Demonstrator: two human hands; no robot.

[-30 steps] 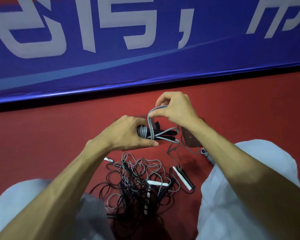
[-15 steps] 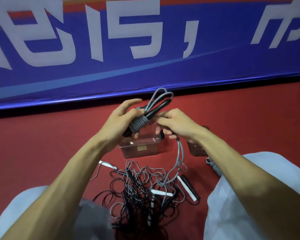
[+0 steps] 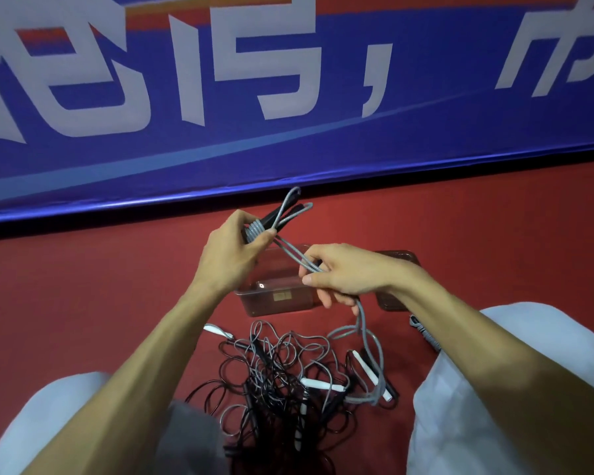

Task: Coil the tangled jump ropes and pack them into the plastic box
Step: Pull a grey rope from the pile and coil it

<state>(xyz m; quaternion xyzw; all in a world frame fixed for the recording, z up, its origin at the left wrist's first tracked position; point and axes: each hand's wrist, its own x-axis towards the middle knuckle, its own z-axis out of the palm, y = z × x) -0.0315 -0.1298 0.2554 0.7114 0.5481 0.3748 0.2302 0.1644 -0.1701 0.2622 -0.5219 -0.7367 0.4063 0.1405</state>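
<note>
Fingers (image 3: 266, 238) of the left hand (image 3: 230, 258) curl round the coiled end of a grey rope (image 3: 254, 229); the right hand (image 3: 350, 274) grips its two loose strands just beside. Under them the box (image 3: 278, 298) sits on the floor (image 3: 117, 286), the tangle (image 3: 282, 378) of other ropes lying near it.

Background. A blue banner (image 3: 220, 159) spans the full width of the view, printed with large white characters (image 3: 282, 63). A paler blue stripe (image 3: 288, 138) rises diagonally across the banner toward its right, and a red-orange band (image 3: 426, 2) runs along its top. The banner's lower hem (image 3: 117, 205) catches a glossy highlight. Directly beneath the banner lies a dark gap (image 3: 83, 229), then a matte red floor (image 3: 83, 303).
</note>
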